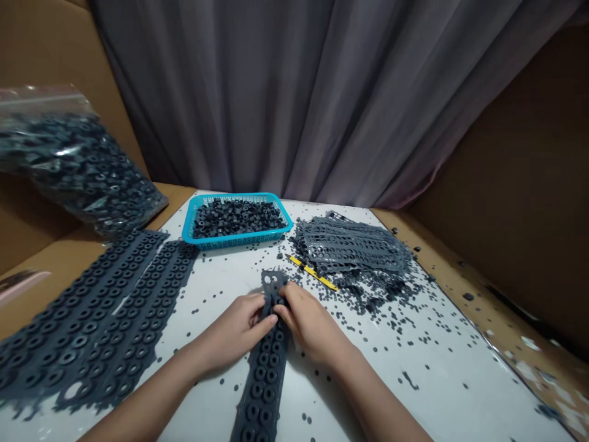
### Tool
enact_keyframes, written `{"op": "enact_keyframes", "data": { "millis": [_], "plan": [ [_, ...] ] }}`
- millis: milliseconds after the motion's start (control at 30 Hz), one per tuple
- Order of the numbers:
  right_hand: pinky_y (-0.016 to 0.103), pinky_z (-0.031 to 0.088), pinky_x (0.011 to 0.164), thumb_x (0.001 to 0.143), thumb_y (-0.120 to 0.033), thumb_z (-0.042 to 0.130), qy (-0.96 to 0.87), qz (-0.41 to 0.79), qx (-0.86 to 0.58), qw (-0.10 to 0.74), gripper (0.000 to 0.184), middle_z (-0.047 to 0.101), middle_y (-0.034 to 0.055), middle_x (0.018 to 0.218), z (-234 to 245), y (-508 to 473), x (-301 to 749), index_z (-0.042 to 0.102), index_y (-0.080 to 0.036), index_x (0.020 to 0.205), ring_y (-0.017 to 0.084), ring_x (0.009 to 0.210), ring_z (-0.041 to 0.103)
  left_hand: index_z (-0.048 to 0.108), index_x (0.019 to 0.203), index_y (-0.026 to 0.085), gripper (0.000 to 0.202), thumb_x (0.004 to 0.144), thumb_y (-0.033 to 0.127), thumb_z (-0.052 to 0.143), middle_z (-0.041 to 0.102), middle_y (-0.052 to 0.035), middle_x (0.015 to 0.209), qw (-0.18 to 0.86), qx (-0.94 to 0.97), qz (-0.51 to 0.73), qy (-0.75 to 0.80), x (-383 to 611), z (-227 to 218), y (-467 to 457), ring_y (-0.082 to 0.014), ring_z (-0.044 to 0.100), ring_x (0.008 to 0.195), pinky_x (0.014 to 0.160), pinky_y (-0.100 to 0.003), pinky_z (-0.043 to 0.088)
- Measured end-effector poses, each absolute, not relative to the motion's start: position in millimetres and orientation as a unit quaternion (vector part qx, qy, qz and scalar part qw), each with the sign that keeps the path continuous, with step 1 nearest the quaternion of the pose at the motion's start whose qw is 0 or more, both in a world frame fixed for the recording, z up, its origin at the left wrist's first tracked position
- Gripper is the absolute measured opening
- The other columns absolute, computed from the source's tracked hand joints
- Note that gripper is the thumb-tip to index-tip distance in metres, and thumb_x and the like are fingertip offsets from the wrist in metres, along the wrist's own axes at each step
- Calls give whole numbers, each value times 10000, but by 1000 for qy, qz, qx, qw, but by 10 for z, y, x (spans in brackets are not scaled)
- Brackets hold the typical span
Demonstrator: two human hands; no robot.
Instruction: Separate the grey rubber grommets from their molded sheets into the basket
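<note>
Between my hands a narrow dark grey rubber strip (264, 380) runs away from me, with two rows of raised ring-shaped parts. Its far end shows bare round holes. My left hand (242, 322) grips the strip's left edge, thumb laid across the top. On the other side my right hand (306, 316) has thumb and fingers closed on the strip near the holed end. Whether a loose ring sits between my fingertips is hidden. Just beyond my right hand lies a yellow pen-like tool (313, 273).
A blue basket (237, 238) of loose dark rings stands behind. Wider ringed sheets (101, 319) lie at left, below a clear bag (83, 166) full of rings. Punched-out sheets (354, 242) are piled at right, with small dark discs scattered around. Cardboard walls and a grey curtain (294, 92) enclose the table.
</note>
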State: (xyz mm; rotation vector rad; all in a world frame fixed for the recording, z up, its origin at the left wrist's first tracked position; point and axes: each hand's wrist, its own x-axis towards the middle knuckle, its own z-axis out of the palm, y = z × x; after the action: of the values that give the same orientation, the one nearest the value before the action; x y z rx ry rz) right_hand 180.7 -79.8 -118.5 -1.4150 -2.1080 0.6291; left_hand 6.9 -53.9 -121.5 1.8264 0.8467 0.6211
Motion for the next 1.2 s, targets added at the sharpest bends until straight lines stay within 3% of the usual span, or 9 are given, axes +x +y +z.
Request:
{"op": "enact_keyframes", "data": {
  "millis": [133, 233, 367, 533, 733, 833, 967, 1067, 1200],
  "plan": [
    [288, 330, 628, 911, -253, 395, -775, 257, -523, 245, 73, 546, 47, 822, -1189, -809, 1787, 444, -206, 882, 184, 729, 472, 574, 731, 179, 193, 843, 299, 472, 526, -1, 678, 427, 800, 239, 348, 66, -1234, -547, -155, 429, 605, 570, -255, 307],
    [292, 331, 644, 918, -237, 366, -782, 261, -506, 255, 84, 542, 49, 823, -1197, -814, 1774, 439, -206, 891, 185, 740, 471, 571, 722, 183, 211, 847, 324, 477, 543, -9, 684, 430, 797, 243, 348, 65, -1229, -553, -166, 457, 627, 582, -257, 320],
    [277, 311, 619, 904, -212, 364, -787, 261, -483, 282, 137, 486, 14, 731, -1230, -807, 1761, 401, -206, 772, 159, 662, 428, 599, 768, 184, 255, 875, 345, 434, 598, -40, 769, 457, 786, 246, 336, 81, -1205, -562, -191, 507, 713, 684, -275, 371],
    [255, 286, 585, 899, -221, 342, -729, 330, -466, 377, 218, 400, -23, 630, -1281, -803, 1726, 374, -199, 685, 130, 598, 389, 639, 887, 188, 290, 900, 336, 390, 633, -62, 891, 514, 757, 259, 307, 133, -1170, -591, -203, 542, 817, 790, -298, 402],
    [250, 292, 594, 861, -306, 390, -538, 535, -415, 502, 223, 372, -23, 633, -1367, -808, 1621, 427, -188, 675, 130, 621, 354, 634, 1088, 202, 309, 883, 349, 455, 628, -71, 1107, 643, 635, 315, 289, 179, -1247, -630, -220, 543, 963, 882, -315, 385],
    [245, 263, 550, 816, -319, 455, -436, 606, -371, 552, 219, 326, -35, 597, -1388, -752, 1635, 407, -192, 644, 120, 566, 296, 647, 1054, 199, 302, 855, 378, 507, 654, -57, 1027, 689, 576, 327, 294, 164, -1334, -648, -209, 550, 945, 877, -305, 386],
    [244, 221, 497, 827, -345, 428, -320, 665, -278, 615, 304, 161, -71, 544, -1321, -670, 1751, 257, -211, 614, 107, 481, 137, 645, 920, 180, 315, 808, 458, 550, 652, -25, 832, 724, 491, 341, 343, 135, -1429, -636, -179, 565, 803, 770, -281, 424],
    [258, 241, 520, 872, -365, 382, -397, 610, -295, 619, 286, 213, -59, 569, -1249, -693, 1828, 306, -208, 645, 111, 498, 197, 621, 819, 156, 337, 772, 487, 580, 626, -15, 753, 706, 484, 346, 384, 138, -1427, -597, -167, 548, 728, 685, -260, 426],
    [274, 278, 597, 923, -332, 353, -630, 377, -434, 523, 250, 372, -13, 668, -1157, -813, 1884, 420, -190, 729, 134, 622, 350, 614, 770, 148, 325, 782, 470, 574, 622, -16, 738, 672, 511, 360, 398, 157, -1343, -557, -166, 541, 725, 666, -245, 420]
  ]
}}
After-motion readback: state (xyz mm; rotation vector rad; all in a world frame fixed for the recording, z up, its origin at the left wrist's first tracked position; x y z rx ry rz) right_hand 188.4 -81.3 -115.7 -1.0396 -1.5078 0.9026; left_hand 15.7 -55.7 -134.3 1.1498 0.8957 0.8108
